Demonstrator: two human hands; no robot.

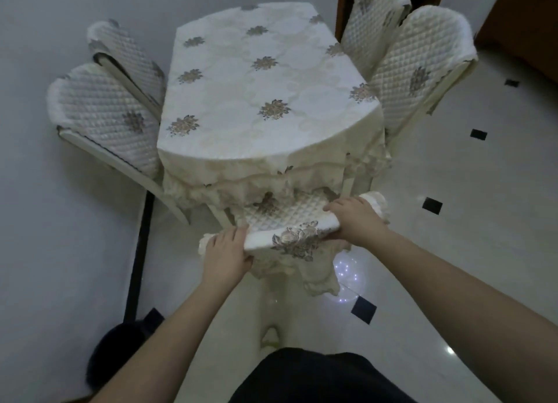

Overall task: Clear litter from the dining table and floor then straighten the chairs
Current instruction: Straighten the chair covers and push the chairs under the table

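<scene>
The dining table (259,79) wears a cream cloth with flower motifs. Directly before me stands a chair (290,224) in a quilted cream cover, its seat tucked under the table's near end. My left hand (228,253) grips the left end of the chair's top rail. My right hand (354,218) grips the right end of the same rail. Two more covered chairs (105,112) stand along the table's left side and two covered chairs (416,67) along its right side.
A grey wall runs along the left, with a dark baseboard strip (139,251) at its foot. White glossy floor tiles (453,221) with small black insets spread to the right. A dark round object (120,351) sits on the floor at lower left. A brown door (525,25) stands at the upper right.
</scene>
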